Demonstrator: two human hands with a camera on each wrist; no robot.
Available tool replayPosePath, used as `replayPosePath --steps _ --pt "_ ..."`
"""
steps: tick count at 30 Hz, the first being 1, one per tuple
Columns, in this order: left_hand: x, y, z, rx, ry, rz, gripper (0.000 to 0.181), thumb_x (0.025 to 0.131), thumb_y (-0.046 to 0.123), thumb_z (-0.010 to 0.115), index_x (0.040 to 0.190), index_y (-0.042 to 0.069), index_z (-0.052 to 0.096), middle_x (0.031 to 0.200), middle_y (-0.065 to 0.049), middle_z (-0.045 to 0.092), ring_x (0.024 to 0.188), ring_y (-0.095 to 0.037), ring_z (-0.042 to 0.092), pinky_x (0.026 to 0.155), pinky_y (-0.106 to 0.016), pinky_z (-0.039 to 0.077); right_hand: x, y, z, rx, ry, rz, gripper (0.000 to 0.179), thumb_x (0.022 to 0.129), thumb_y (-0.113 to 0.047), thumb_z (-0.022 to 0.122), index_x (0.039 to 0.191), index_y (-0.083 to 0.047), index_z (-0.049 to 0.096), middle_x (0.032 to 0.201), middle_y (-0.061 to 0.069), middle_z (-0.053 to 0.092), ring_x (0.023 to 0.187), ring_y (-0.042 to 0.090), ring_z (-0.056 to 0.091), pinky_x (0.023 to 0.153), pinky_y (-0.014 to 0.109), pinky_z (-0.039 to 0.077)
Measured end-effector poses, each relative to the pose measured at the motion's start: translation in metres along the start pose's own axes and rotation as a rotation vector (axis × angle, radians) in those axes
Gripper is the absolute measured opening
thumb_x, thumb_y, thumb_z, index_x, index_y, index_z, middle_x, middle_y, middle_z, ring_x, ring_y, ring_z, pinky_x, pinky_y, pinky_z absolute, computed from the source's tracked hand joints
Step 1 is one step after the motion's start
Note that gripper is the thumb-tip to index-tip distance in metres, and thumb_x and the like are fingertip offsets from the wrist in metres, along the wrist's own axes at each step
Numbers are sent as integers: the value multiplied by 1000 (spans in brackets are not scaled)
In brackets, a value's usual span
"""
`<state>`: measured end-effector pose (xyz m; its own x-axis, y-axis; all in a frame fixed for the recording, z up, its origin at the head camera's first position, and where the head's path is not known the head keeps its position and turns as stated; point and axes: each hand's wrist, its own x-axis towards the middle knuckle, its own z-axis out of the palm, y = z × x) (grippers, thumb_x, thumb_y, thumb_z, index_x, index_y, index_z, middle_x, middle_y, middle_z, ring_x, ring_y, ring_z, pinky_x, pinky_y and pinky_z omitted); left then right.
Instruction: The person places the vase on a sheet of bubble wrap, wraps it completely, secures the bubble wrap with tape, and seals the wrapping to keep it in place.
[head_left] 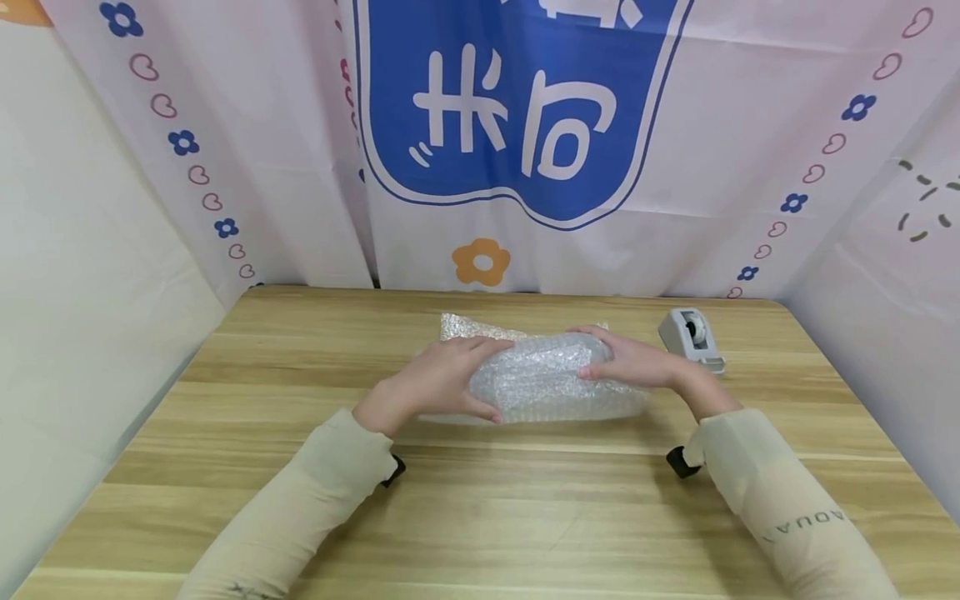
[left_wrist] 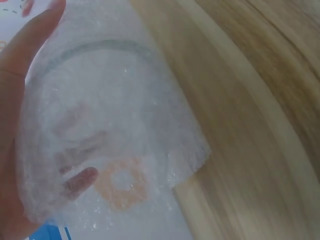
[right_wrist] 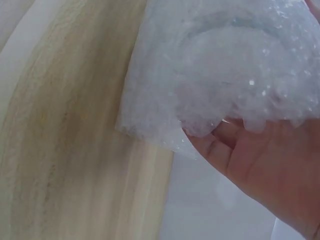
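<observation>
A bundle of clear bubble wrap (head_left: 543, 375) lies lengthwise across the wooden table, with a loose flap behind it. My left hand (head_left: 442, 379) grips its left end, thumb at the front and fingers over the top. At the right end my right hand (head_left: 630, 360) holds it, thumb on the near side. Through the wrap, a round rim (left_wrist: 107, 45) shows in the left wrist view, and a similar curved edge appears in the right wrist view. What exactly is wrapped inside cannot be told. Some left fingertips show blurred behind the plastic.
A grey tape dispenser (head_left: 690, 337) with a roll in it stands at the back right, just beyond my right wrist. The wooden table (head_left: 495, 517) ends at a printed curtain (head_left: 300, 208) behind and pale cloth at both sides.
</observation>
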<state>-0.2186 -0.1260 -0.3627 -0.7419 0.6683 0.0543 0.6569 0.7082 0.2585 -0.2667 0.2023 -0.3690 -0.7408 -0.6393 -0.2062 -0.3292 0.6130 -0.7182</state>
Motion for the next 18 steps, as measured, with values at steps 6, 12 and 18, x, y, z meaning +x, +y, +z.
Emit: replayPosePath --steps 6,12,18 --pt "3 -1 2 -27 -23 -16 99 78 55 85 157 15 41 155 -9 48 140 -33 47 112 -60 39 -6 -5 -2 -77 36 -7 85 98 -50 64 164 -15 22 165 24 22 146 51 26 113 72 23" --pt "5 -3 3 -52 -29 -17 98 78 53 86 157 15 42 155 -8 48 140 -32 46 113 -58 38 -13 -18 -4 -295 145 -107 86 94 -52 70 160 -9 33 162 19 34 146 44 33 115 64 29" --pt "8 -7 2 -78 -32 -15 98 78 52 87 156 14 43 154 -8 50 139 -30 48 112 -60 38 -20 -35 9 -590 255 -286 85 85 -50 80 152 -9 48 154 19 46 139 43 44 111 64 37"
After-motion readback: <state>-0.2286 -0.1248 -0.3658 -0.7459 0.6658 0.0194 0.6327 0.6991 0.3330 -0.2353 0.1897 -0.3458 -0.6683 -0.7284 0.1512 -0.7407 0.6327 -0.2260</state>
